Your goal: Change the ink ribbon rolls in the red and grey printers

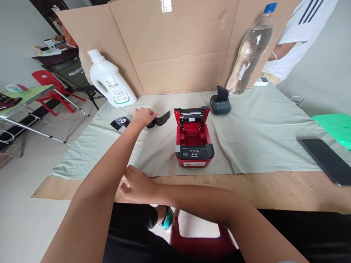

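Observation:
My left hand (pixel 145 115) reaches forward over the cloth, its fingers bent down on a dark curled strip (pixel 163 118), which sticks out to the right of the fingertips. Part of that dark piece lies hidden under the hand. My right hand (pixel 138 185) rests at the table's front edge with fingers curled. My left forearm crosses in front of it, so what it holds, if anything, is hidden. Right of my left hand stands a small red label printer (pixel 194 155) with its lid raised and its red inside showing. A black printed piece (pixel 120 122) lies left of my left hand.
A white jug (pixel 111 80) and a clear bottle with a blue cap (pixel 252 54) lean against the cardboard (pixel 178 44). A small dark device (pixel 221 105) stands behind the printer. A phone (pixel 326 159) lies at the right. Another person's arm (pixel 282 51) shows behind the cardboard.

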Demonstrator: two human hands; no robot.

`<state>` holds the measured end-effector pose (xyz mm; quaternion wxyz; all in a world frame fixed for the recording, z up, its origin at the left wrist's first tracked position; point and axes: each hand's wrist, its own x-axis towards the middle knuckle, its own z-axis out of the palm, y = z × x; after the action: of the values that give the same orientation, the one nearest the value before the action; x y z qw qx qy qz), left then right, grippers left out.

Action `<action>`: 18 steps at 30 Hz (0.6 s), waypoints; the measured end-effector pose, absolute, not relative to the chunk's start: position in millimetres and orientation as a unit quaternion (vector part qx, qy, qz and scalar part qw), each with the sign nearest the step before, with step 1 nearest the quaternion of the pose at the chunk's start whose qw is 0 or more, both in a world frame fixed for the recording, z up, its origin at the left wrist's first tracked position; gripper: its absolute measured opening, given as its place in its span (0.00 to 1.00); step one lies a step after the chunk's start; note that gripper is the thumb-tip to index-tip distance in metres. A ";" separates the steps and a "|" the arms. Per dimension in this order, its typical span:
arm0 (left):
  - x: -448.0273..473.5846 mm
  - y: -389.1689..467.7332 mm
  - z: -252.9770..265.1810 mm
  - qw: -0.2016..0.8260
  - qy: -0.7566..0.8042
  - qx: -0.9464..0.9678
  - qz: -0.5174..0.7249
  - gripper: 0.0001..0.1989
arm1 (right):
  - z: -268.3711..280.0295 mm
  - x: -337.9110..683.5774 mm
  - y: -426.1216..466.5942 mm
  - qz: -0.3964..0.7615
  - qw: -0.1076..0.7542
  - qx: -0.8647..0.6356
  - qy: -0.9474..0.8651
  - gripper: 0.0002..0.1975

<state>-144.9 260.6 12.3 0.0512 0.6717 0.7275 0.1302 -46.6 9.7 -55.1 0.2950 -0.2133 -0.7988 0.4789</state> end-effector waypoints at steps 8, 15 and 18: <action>-118.9 255.1 23.3 -0.022 0.705 0.709 -0.001 0.09 | -59.0 -49.9 9.7 0.454 0.305 -0.205 -0.812 0.14; -110.8 223.5 30.3 -0.041 0.688 0.724 0.006 0.12 | -54.2 -47.3 10.4 0.456 0.322 -0.198 -0.806 0.11; -118.4 201.9 40.2 -0.036 0.687 0.712 0.139 0.13 | -54.3 -45.7 10.2 0.457 0.321 -0.205 -0.804 0.14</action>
<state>-118.4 201.9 40.2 -0.0359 0.7120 0.6872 0.1394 -45.7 10.2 -54.3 0.3210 -0.2048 -0.8040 0.4567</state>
